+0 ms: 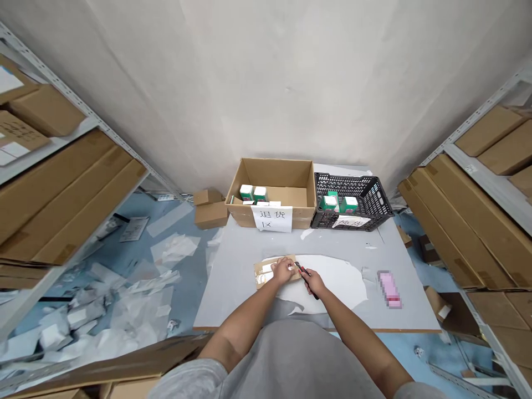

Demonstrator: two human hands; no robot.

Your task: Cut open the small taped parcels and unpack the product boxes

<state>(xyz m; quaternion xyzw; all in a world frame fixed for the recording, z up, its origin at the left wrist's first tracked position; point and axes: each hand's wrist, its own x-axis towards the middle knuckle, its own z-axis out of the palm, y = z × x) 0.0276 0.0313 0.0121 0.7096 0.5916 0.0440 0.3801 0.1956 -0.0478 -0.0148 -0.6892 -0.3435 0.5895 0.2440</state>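
Left hand: the left hand [283,271] is pressing down on a taped cardboard piece [266,272], though whether its fingers are gripping the edge cannot be told.
Right hand: the right hand [315,281] is clamping a red-and-black utility knife [305,277], whose front end is sitting just beside the left hand.
Hands: both are staying close together, almost touching, above the middle of the front of the worktop.
Cardboard piece: it is lying on a white sheet [336,280], which is spreading across the grey worktop [233,288].
Carton: an open cardboard carton [270,174] is standing at the back, holding small green-and-white boxes [253,194] and showing a white paper label [272,219] with Chinese characters.
Crate: a black plastic crate [366,188] is sitting touching the carton, carrying similar boxes [338,203].
Pink item: a blurred pink object [389,289] is lying at the right of the worktop.
Surroundings: cardboard boxes [486,130] are resting on metal shelves [482,166] to the right, while white packing scraps [124,299] are littering the blue floor [415,360].
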